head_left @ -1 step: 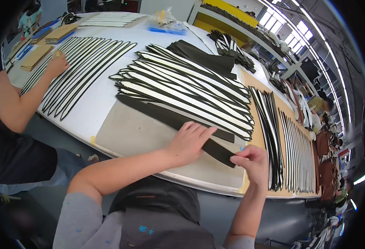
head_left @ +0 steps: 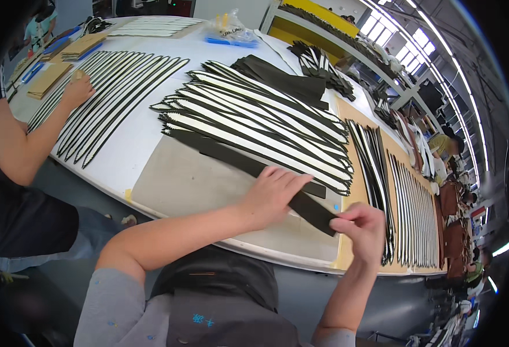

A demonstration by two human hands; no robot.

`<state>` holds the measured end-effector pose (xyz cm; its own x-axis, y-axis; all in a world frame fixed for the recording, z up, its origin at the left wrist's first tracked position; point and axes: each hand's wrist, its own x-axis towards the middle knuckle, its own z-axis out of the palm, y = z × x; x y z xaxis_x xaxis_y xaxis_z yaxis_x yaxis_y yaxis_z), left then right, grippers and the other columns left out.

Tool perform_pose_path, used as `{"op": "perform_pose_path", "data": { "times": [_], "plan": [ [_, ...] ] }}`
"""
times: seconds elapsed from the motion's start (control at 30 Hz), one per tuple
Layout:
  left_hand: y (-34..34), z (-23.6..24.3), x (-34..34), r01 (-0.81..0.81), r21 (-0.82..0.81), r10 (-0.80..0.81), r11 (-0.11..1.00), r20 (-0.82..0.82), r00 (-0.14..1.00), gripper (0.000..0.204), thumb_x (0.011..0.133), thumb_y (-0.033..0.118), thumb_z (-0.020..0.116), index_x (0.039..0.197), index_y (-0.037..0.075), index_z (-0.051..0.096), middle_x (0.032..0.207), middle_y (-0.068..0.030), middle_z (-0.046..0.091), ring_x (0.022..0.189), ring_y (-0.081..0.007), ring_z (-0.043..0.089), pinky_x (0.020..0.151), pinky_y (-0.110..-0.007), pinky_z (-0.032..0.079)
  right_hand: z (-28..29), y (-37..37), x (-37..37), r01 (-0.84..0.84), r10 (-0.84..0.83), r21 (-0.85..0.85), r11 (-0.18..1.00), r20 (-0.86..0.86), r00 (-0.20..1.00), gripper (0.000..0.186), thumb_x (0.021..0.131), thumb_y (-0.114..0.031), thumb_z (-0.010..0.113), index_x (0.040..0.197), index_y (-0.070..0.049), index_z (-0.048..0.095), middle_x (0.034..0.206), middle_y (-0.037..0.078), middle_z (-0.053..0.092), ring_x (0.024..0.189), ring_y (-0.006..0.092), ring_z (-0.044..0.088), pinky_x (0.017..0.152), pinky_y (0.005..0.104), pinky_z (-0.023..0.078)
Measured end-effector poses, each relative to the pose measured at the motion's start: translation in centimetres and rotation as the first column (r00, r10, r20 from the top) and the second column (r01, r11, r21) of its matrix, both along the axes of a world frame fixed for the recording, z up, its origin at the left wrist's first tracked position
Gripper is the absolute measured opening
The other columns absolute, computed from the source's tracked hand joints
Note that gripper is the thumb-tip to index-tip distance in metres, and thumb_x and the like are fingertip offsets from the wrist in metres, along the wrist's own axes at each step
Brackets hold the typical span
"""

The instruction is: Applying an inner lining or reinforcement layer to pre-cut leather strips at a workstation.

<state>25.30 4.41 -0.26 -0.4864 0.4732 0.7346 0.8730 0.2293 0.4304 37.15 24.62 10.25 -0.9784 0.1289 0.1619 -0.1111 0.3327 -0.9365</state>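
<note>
two hands on one dark strip at the table edge

nearest, right hand (head_left: pixel 360 231) pinched shut on the near end of a long dark flat fabric strip (head_left: pixel 249 165), thumb and fingers closed on it, end lifted a little off the surface. just beside, left hand (head_left: pixel 273 195) laid flat with fingers spread and pressing on the same strip. strip running from the right hand away to the left, over a grey mat (head_left: pixel 179 185) on the large white rounded work table (head_left: pixel 127 144). directly behind, a fanned pile of long black-and-white edged strips (head_left: pixel 260 124), touching the dark strip's far side. to the right, on a brown cardboard sheet (head_left: pixel 347 254), rows of narrow black-and-white bands (head_left: pixel 405 214). further left, another person's hand (head_left: pixel 78 91) resting on a second spread of curved black-and-white strips (head_left: pixel 115 92). far behind, a stack of dark folded pieces (head_left: pixel 283 78) and a clear plastic bag (head_left: pixel 228 29).
</note>
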Motion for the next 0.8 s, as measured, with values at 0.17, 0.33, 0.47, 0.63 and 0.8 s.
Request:
{"op": "perform_pose_path", "data": {
  "times": [0.17, 0.33, 0.47, 0.63, 0.8],
  "plan": [
    [4.7, 9.8, 0.6, 0.338, 0.551, -0.476, 0.763, 0.125, 0.87, 0.043, 0.083, -0.007, 0.059, 0.124, 0.006, 0.064, 0.108, -0.0069, 0.069, 0.104, -0.0221, 0.066, 0.093, -0.036, 0.049, 5.1, 0.9, 3.5, -0.034, -0.101, -0.216, 0.976, -0.582, 0.807, 0.082, 0.077, -0.041, 0.087, 0.136, 0.007, 0.054, 0.128, 0.016, 0.065, 0.108, 0.0197, 0.066, 0.094, 0.0319, 0.052],
    [2.3, 13.6, 0.8, 0.151, 0.938, -0.795, 0.313, 0.172, 0.582, 0.039, 0.113, 0.029, 0.046, 0.133, -0.004, 0.053, 0.101, -0.0109, 0.072, 0.104, -0.0199, 0.068, 0.099, -0.034, 0.05, 0.8, -1.1, -0.6, 0.313, 0.023, 0.663, 0.68, -0.446, 0.895, 0.087, 0.076, -0.02, 0.089, 0.15, -0.001, 0.048, 0.137, 0.015, 0.065, 0.118, 0.0276, 0.063, 0.104, 0.0415, 0.046],
    [-1.4, 5.3, -1.9, -0.353, 0.907, -0.792, 0.231, 0.386, 0.472, 0.045, 0.108, 0.031, 0.057, 0.14, 0.001, 0.05, 0.122, -0.0157, 0.068, 0.117, -0.0265, 0.065, 0.108, -0.04, 0.048, -9.7, -0.6, -3.3, 0.219, -0.184, 0.401, 0.89, -0.122, 0.975, 0.061, 0.079, 0.001, 0.075, 0.138, -0.01, 0.061, 0.124, 0.012, 0.068, 0.112, 0.0297, 0.064, 0.099, 0.0415, 0.048],
    [-8.9, -3.9, -1.4, -0.659, 0.632, -0.779, 0.408, 0.617, 0.11, 0.041, 0.109, 0.03, 0.055, 0.144, 0.008, 0.052, 0.143, -0.0138, 0.056, 0.13, -0.0295, 0.056, 0.116, -0.048, 0.043, -14.5, -1.8, -3.3, 0.222, -0.048, 0.629, 0.745, -0.282, 0.958, 0.039, 0.081, -0.001, 0.074, 0.119, -0.01, 0.071, 0.121, 0.009, 0.07, 0.112, 0.034, 0.063, 0.095, 0.0432, 0.051],
    [-10.5, -2.1, -1.1, -0.585, 0.688, -0.778, 0.43, 0.611, 0.146, 0.042, 0.111, 0.034, 0.048, 0.146, 0.009, 0.051, 0.143, -0.0124, 0.057, 0.133, -0.0277, 0.053, 0.116, -0.047, 0.042, -11.6, -1.2, -2.5, 0.185, -0.03, 0.671, 0.718, -0.235, 0.971, 0.028, 0.083, -0.009, 0.079, 0.111, -0.009, 0.075, 0.107, 0.006, 0.075, 0.099, 0.0283, 0.069, 0.088, 0.0406, 0.054]
  ]
}}
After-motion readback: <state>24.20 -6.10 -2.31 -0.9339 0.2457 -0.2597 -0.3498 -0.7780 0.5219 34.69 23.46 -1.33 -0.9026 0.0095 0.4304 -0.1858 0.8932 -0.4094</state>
